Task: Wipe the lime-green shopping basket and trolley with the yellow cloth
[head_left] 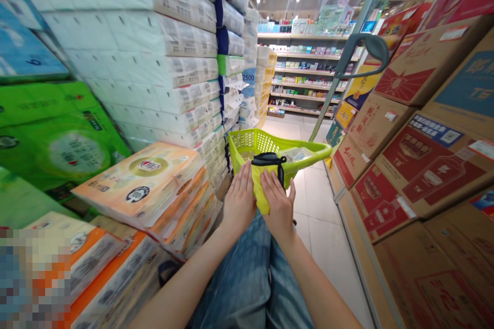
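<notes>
Over my lap, a bright yellow fabric pouch (261,193) with black trim and a black cord is between my two hands. My left hand (240,193) presses its long, close-set fingers against the pouch's left side. From the right, my right hand (277,203) lays its fingers over the pouch's front, with the little finger sticking out. Both thumbs are hidden. Just beyond the pouch stands a lime-green plastic shopping basket (316,149) with perforated walls. A clear plastic package (298,154) lies in it, partly covered by the pouch.
The basket's grey pole ends in a dark handle (363,54). High tissue stacks (193,61) line the left side, with orange tissue packs (142,180) closer to me. Printed cartons (420,154) wall the right. Tiled floor (309,200) leads to stocked shelves (304,72).
</notes>
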The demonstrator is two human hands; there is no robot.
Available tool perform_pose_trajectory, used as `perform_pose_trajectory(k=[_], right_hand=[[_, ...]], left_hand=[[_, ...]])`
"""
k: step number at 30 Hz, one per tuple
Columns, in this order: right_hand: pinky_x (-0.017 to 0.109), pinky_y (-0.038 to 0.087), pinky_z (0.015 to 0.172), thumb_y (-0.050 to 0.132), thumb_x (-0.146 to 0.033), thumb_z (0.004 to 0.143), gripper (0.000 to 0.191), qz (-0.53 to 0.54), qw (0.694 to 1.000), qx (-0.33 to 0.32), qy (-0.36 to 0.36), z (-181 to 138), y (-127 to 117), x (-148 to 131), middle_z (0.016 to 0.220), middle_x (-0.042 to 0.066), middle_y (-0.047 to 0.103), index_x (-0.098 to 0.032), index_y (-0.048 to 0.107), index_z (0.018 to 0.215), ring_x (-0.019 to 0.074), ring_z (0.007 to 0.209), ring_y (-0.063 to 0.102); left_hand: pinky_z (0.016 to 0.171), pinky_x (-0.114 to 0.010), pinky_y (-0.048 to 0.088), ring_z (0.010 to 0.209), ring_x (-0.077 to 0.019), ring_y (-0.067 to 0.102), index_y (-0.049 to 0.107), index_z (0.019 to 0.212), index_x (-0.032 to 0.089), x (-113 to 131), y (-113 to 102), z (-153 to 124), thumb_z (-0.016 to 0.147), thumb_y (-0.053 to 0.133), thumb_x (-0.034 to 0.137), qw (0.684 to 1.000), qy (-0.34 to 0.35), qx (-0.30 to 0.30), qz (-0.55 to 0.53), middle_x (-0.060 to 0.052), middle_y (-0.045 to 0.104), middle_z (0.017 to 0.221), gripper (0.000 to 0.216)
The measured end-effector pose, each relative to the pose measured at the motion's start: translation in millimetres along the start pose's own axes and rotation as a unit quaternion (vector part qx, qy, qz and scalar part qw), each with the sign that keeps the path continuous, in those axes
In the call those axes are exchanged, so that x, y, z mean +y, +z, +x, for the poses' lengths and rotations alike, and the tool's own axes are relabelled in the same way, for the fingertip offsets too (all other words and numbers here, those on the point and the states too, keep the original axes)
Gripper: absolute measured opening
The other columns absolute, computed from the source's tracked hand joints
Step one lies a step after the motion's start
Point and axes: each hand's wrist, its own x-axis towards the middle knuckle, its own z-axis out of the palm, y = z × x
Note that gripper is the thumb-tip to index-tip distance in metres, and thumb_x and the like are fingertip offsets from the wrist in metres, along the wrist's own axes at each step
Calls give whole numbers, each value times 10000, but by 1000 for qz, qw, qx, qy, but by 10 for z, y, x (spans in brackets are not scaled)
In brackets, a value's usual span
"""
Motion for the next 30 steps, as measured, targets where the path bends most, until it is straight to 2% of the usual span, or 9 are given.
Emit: perform_pose_trajectory(k=[3, 6, 8, 11, 16, 20, 24, 27, 30], right_hand=[[486, 3, 1214, 452, -123, 886, 598, -14, 1000, 2, -4, 3, -71, 180, 1445, 83, 543, -226, 386, 1472, 193, 1382, 457], [511, 16, 1208, 480, -116, 846, 643, -47, 998, 26, 39, 53, -133, 450, 1443, 87, 545, -232, 389, 1472, 214, 1368, 474], [527, 16, 1204, 483, -107, 825, 671, -62, 994, 44, 76, 84, -129, 509, 1453, 91, 534, -234, 385, 1476, 227, 1371, 470], [515, 3, 1208, 456, -93, 840, 671, -53, 994, 43, 83, 86, -51, 333, 1479, 95, 503, -225, 359, 1490, 218, 1388, 449], [481, 4, 1219, 461, -121, 881, 645, -6, 1000, -2, 4, 2, 30, -22, 1472, 92, 512, -222, 333, 1505, 198, 1388, 449], [483, 35, 1217, 465, -117, 875, 634, -28, 1000, 1, -7, 7, -52, 213, 1455, 86, 533, -227, 363, 1490, 199, 1369, 472], [507, 47, 1207, 447, -110, 857, 634, -63, 995, 42, 67, 94, -95, 456, 1461, 100, 522, -223, 386, 1478, 221, 1364, 479], [487, 59, 1211, 435, -105, 854, 638, -49, 996, 33, 71, 132, -53, 331, 1484, 90, 496, -217, 379, 1479, 210, 1392, 444], [460, 43, 1220, 441, -119, 871, 632, -13, 1000, -5, 17, 108, -8, 88, 1495, 85, 483, -211, 357, 1490, 193, 1410, 418]], left_hand=[[1205, -432, 283, 1504, -255, 202, 80, 1553, 87, -9, 2, 2, 832, 513, 135, 1000, 5, 2, -8, -163, 211, 1619, 843], [1201, -441, 290, 1504, -260, 199, 54, 1557, 103, -15, 21, 4, 850, 527, 164, 1000, 14, 9, -14, -161, 203, 1622, 853], [1203, -441, 285, 1507, -258, 189, 51, 1556, 97, -10, 30, 3, 855, 528, 170, 1000, 12, 8, -12, -164, 200, 1622, 851], [1206, -432, 279, 1510, -256, 176, 84, 1550, 73, 3, 25, 0, 855, 527, 172, 1000, 4, 3, -4, -170, 198, 1622, 830], [1203, -427, 284, 1504, -242, 204, 114, 1546, 67, 2, -2, -5, 815, 479, 91, 1000, 4, 3, 2, -181, 227, 1611, 817], [1202, -437, 285, 1505, -253, 198, 81, 1554, 89, -7, 2, -3, 834, 510, 147, 1000, 6, 1, -1, -160, 204, 1621, 840], [1202, -442, 289, 1508, -254, 186, 48, 1557, 97, -2, 23, 2, 847, 524, 169, 1000, 8, 3, 0, -155, 192, 1626, 858], [1200, -445, 292, 1507, -259, 187, 58, 1556, 98, 8, 26, 2, 842, 520, 159, 1000, 6, 8, -4, -159, 191, 1625, 853], [1199, -439, 294, 1504, -257, 202, 89, 1550, 83, 13, 16, 1, 814, 498, 108, 1000, 4, 7, 0, -169, 222, 1616, 842]])
